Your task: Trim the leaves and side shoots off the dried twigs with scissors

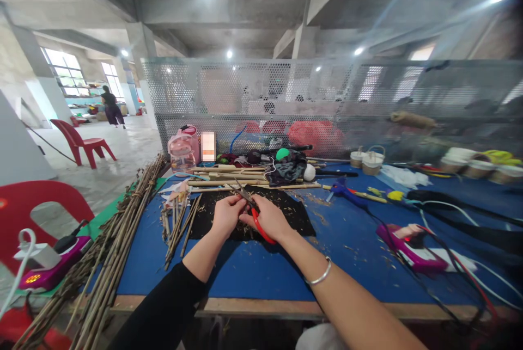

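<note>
Long dry sticks [133,214] lie along the left of the table [351,230], then shorter stems [180,235]. The left hand's [227,215] fingers are pinched together, their hold unclear; beside them, the right hand's [270,219] fingers are closed around red-handled scissors [256,218], above black cloth [301,218].

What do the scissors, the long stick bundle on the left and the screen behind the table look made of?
Scissors: grey, tapering blades look like metal; the smooth, evenly red handles are probably plastic.
Stick bundle: apparently dried plant stems, matt brown, with knobbly, uneven surfaces.
Screen: likely metal sheet, dull grey, judging by its regular punched holes; plastic isn't ruled out.
</note>
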Demonstrator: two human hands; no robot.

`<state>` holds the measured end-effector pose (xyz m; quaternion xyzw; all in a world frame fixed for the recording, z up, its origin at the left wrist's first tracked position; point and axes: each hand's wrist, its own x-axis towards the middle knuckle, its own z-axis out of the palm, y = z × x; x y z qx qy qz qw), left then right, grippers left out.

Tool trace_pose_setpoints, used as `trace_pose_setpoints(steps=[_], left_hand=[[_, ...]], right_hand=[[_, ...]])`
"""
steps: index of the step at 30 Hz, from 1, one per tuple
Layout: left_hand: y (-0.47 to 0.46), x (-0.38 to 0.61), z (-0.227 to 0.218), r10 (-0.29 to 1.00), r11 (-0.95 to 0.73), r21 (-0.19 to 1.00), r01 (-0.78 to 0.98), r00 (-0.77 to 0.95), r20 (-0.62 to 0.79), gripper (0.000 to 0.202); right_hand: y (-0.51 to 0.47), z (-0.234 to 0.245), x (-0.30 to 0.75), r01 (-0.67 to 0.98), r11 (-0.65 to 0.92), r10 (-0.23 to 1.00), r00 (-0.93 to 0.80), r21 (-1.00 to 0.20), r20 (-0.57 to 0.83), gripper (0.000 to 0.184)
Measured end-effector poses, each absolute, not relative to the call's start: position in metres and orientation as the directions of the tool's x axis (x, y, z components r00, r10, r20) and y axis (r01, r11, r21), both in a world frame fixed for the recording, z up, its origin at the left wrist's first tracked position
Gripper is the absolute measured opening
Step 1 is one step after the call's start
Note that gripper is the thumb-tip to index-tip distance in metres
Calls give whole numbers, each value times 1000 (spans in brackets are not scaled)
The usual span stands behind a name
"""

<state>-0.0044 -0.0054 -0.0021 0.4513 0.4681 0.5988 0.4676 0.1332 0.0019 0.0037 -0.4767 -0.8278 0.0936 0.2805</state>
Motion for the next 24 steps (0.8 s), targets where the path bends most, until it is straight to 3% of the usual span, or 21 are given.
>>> trace_pose_setpoints(steps=[5,9,12,21,24], left_hand=[[-5,-5,-2,985,-112,981,-158,-147,89,22],[-5,-1,-5,992,-33,978,-204,-125,8,27],[-4,0,-9,995,-46,988,-144,-98,32,28],[1,-4,-18,982,-186,982,-32,-51,184,27],[-1,-4,-17,985,-170,985,-13,-34,170,28]], right_hand=[[4,3,135,730,485,873,-371,-482,316,36],[6,-1,135,708,471,878,-317,-526,359,33],[8,-2,135,700,456,884,-289,-549,366,31],[15,-6,137,686,562,818,-378,-463,433,56],[14,-5,139,691,554,824,-377,-464,422,52]])
